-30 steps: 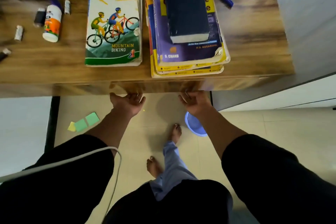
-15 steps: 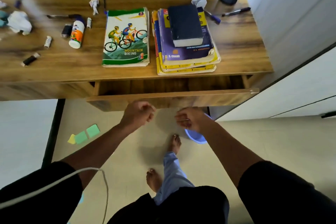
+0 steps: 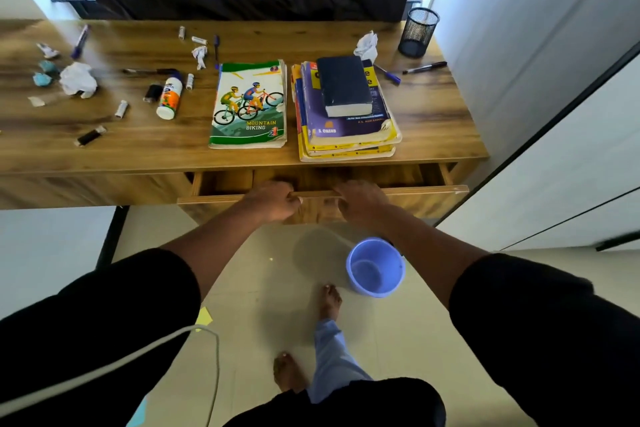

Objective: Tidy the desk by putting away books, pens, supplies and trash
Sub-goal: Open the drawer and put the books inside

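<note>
fingers (image 3: pixel 294 199) L+R curled on drawer front (image 3: pixel 426 191); drawer part open; bks on desk (image 3: pixel 138 149)

Desk (image 3: pixel 104 152): biking book (image 3: pixel 248 106) at centre, book stack (image 3: pixel 346 114) at 3 o'clock, bottle (image 3: pixel 169 97) at 9, pen cup (image 3: pixel 418 32) at 1. Bucket (image 3: pixel 375 267) at 5, on the floor.

Across the upper half of the frame we see the table (image 3: pixel 433 121), brown with darker wood-grain streaks. At its centre lies a green-and-white book (image 3: pixel 249 104) showing cyclists in yellow, blue and orange. To its right, a navy book (image 3: pixel 343 85) tops a purple-and-yellow stack (image 3: pixel 346 135). A black mesh cup (image 3: pixel 417 32) stands upper right. Lower centre, a lilac bucket (image 3: pixel 375 267) sits on the cream floor (image 3: pixel 263 288).
</note>
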Demonstrator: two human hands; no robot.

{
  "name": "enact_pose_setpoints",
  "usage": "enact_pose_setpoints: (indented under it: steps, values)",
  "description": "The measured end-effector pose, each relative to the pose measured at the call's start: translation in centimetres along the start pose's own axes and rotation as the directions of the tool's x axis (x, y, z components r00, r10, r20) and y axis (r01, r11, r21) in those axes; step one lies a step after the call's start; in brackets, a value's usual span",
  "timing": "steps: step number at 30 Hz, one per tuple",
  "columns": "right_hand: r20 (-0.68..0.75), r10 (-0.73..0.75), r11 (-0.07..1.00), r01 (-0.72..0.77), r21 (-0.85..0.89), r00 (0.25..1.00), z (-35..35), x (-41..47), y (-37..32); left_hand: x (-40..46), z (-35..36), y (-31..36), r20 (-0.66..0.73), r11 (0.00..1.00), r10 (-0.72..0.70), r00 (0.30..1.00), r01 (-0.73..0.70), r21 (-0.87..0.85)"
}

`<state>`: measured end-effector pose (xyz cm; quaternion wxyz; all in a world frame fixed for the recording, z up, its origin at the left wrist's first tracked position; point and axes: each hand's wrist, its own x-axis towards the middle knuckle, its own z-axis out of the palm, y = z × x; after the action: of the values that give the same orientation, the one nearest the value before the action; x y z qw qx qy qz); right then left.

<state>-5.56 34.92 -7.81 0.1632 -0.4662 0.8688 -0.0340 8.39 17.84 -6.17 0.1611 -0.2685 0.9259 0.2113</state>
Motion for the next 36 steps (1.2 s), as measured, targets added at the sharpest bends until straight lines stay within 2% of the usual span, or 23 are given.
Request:
enact_pose_setpoints:
  steps: [4,9,13,15,18,22,26,30,36]
  values:
    - [0.046,-0.004,1.000,0.004,0.000,0.999,-0.4,-0.3,0.0,-0.3,-0.7,0.3,0.067,0.999,-0.022,0.997,0.024,-0.025]
    - [0.161,0.055,0.997,-0.062,0.044,0.985,-1.0,-0.7,-0.3,-0.4,-1.5,0.6,0.237,0.997,-0.017,0.971,-0.002,0.082]
    - [0.318,0.085,0.993,-0.108,0.054,0.944,-1.5,-1.2,-0.1,-0.7,-1.3,1.1,0.377,0.994,-0.046,0.925,0.006,0.105]
    - [0.434,0.096,0.981,-0.159,0.110,0.896,-1.8,-1.5,-0.2,-0.7,-0.5,1.3,0.492,0.997,-0.075,0.867,0.072,0.026]
    - [0.620,0.111,0.945,-0.276,0.176,0.777,-1.4,-2.4,-0.8,-1.0,0.8,1.5,0.644,0.986,-0.122,0.755,0.168,-0.010]
    - [0.799,0.105,0.936,-0.330,0.122,0.593,0.6,-3.2,-1.6,-1.8,3.0,1.6,0.781,0.963,-0.178,0.598,0.269,0.014]
    - [0.890,0.110,0.937,-0.344,0.055,0.442,2.7,-4.6,-2.4,-3.3,4.5,1.9,0.877,0.948,-0.180,0.446,0.315,0.035]
    - [0.916,0.081,0.941,-0.334,0.060,0.392,3.6,-6.5,-3.2,-5.0,5.9,2.4,0.915,0.951,-0.157,0.372,0.306,0.039]
    - [0.916,0.076,0.951,-0.306,0.052,0.394,5.1,-8.2,-3.8,-6.3,7.3,2.6,0.927,0.959,-0.119,0.355,0.282,0.016]
